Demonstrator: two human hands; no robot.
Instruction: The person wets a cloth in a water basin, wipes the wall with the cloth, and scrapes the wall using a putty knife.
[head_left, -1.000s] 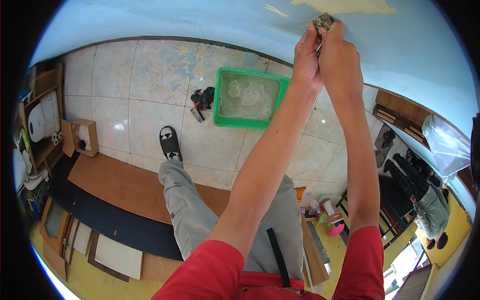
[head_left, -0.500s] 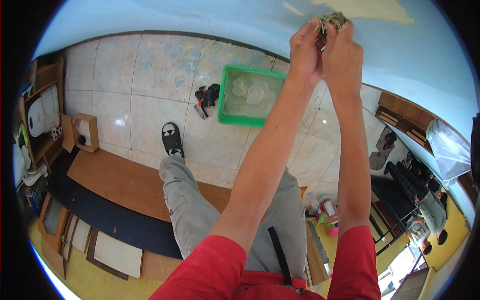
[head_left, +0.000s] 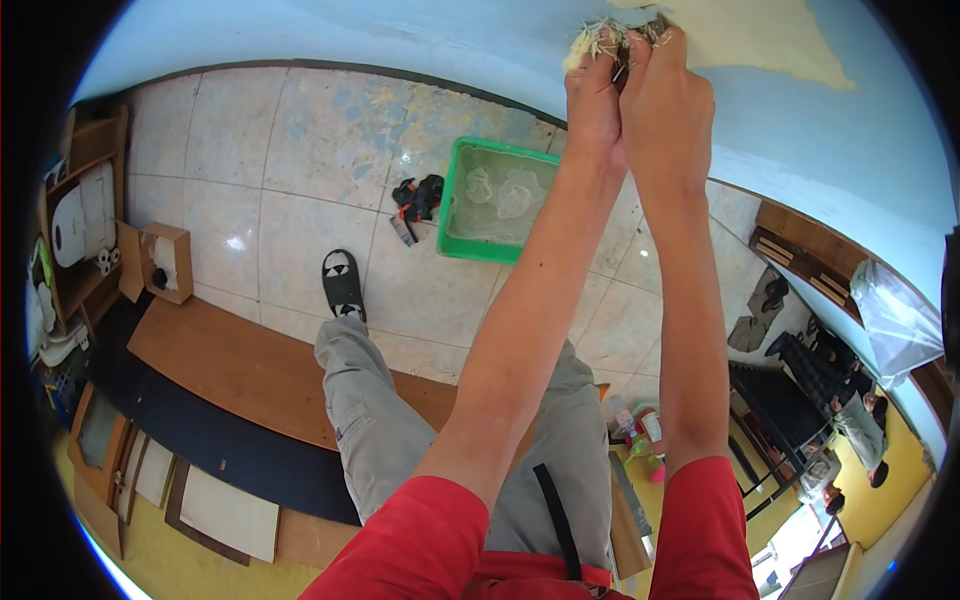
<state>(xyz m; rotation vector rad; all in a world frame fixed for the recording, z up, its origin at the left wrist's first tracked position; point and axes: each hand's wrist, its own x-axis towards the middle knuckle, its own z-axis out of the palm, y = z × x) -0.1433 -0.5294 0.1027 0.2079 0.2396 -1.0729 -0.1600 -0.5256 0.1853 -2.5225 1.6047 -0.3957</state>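
Observation:
Both hands are raised close together against the light blue wall (head_left: 400, 40), at the top of the head view. My right hand (head_left: 668, 115) is closed on a dark piece covered in paint shavings (head_left: 632, 45), its exact kind hidden by fingers and scraps. My left hand (head_left: 594, 115) is closed beside it, with fingers pressed to the same piece. Pale curled paint shavings (head_left: 596, 42) bunch over the left fingertips. A cream patch of bared wall (head_left: 770, 45) with ragged edges lies right of the hands.
On the tiled floor stands a green tub (head_left: 470, 247) of cloudy water. Black-and-orange gloves (head_left: 418, 196) and a scraper (head_left: 403, 229) lie left of it. Paint flakes (head_left: 390, 110) litter the floor by the wall. Brown boards (head_left: 240, 360) lie behind; people (head_left: 858, 430) sit far right.
Both hands have moved slightly left along the wall with the dark piece. More pale shavings now show over the left fingertips. The view has shifted a little.

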